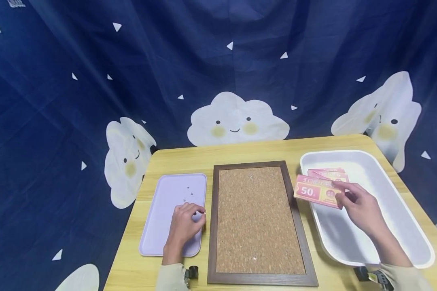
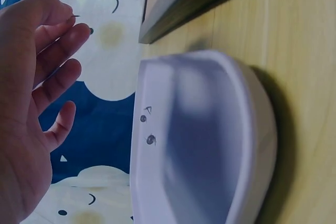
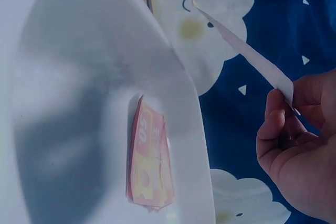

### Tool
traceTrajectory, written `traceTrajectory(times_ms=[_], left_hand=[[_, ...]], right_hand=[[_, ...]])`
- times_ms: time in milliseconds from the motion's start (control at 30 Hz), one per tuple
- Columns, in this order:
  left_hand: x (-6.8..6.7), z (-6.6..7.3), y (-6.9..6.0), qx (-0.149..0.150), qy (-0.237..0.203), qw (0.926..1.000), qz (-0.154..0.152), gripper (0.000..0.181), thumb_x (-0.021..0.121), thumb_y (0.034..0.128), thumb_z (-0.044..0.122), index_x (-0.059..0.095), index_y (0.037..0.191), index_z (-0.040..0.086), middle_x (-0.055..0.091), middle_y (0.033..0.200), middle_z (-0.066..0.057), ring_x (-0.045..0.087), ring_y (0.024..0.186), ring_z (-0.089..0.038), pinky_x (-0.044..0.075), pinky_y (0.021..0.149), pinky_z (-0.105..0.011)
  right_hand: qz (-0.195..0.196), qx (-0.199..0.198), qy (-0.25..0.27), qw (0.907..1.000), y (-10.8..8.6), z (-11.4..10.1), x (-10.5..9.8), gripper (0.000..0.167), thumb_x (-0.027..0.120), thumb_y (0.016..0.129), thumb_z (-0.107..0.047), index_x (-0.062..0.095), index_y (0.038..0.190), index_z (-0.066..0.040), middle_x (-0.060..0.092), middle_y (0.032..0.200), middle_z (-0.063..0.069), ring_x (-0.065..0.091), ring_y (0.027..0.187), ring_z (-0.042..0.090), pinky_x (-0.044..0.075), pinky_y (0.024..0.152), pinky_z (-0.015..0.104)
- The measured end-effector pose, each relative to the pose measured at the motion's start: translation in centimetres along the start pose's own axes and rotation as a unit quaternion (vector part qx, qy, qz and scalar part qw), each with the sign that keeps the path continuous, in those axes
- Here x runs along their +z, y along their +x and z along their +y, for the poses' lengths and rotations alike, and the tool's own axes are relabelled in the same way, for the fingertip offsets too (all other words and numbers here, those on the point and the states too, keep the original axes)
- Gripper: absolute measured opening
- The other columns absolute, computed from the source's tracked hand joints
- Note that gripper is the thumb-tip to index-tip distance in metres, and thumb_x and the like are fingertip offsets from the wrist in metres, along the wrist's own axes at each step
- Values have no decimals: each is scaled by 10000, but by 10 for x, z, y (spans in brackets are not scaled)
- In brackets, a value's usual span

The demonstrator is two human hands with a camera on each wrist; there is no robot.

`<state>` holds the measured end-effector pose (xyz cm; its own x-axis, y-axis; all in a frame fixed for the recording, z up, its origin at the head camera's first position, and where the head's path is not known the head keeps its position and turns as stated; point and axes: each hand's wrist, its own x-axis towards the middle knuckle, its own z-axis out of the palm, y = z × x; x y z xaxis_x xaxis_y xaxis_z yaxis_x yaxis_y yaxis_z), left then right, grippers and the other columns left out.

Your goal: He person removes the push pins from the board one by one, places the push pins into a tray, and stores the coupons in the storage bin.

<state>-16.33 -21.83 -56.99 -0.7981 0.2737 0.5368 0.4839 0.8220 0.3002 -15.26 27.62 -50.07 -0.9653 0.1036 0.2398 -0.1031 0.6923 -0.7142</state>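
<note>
Over the lilac tray [image 1: 156,218], my left hand [image 1: 183,225] pinches a thumbtack between thumb and forefinger. In the left wrist view the fingers mostly hide that thumbtack, but its thin point [image 2: 76,16] sticks out. Several loose thumbtacks [image 2: 150,139] lie in the tray. My right hand [image 1: 360,205] grips a pink and yellow coupon [image 1: 315,192] printed with "50" by its right end. The coupon is tilted above the left wall of a white bin [image 1: 382,238]. A small pile of similar coupons [image 3: 149,161] lies inside the bin.
Between tray and bin, a brown-framed corkboard [image 1: 258,222] lies flat on the wooden table [image 1: 236,154]. Small pale specks show near its top and bottom. Behind the table hangs a dark blue curtain [image 1: 167,52] with clouds and white triangles.
</note>
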Motion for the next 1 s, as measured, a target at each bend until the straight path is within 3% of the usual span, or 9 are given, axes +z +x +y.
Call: traceTrajectory(times_ms=[167, 467, 533, 767, 1000], left_hand=[[-2, -5, 2, -26, 77, 10000, 36, 73, 707, 738, 192, 718, 807, 215, 703, 760, 102, 547, 657, -77, 426, 733, -353], [-1, -16, -2, -169, 181, 9996, 110, 91, 731, 721, 167, 716, 799, 211, 701, 755, 93, 575, 649, -114, 441, 751, -375], [0, -17, -2, -146, 215, 9995, 170, 99, 750, 714, 168, 713, 795, 212, 698, 746, 97, 572, 643, -109, 435, 737, -369], [-2, -24, -2, -323, 295, 9990, 79, 106, 755, 718, 166, 716, 807, 208, 710, 769, 85, 583, 669, -112, 432, 741, -377], [-2, -34, -3, -488, 408, 9978, 184, 49, 704, 725, 170, 694, 759, 204, 673, 712, 88, 586, 664, -117, 403, 717, -374]], right_hand=[[-50, 296, -75, 9995, 5, 8, -3, 308, 618, 913, -123, 648, 1217, -80, 502, 815, -175, 486, 603, -46, 344, 540, 204], [-68, 707, -191, 9973, 12, 21, -5, 343, 610, 906, -155, 637, 1235, -63, 453, 867, -318, 466, 669, -148, 384, 548, 184], [-99, 819, -206, 9964, 14, 23, -6, 357, 605, 912, -167, 627, 1253, -61, 472, 904, -288, 462, 684, -177, 401, 547, 179], [-204, 1125, -316, 9929, 23, 25, -9, 391, 566, 946, -217, 586, 1303, -59, 581, 1096, 123, 420, 707, -174, 407, 547, 190], [-265, 1252, -383, 9910, 27, 30, -8, 403, 541, 959, -251, 579, 1312, -61, 585, 1165, 183, 391, 725, -193, 409, 555, 192]])
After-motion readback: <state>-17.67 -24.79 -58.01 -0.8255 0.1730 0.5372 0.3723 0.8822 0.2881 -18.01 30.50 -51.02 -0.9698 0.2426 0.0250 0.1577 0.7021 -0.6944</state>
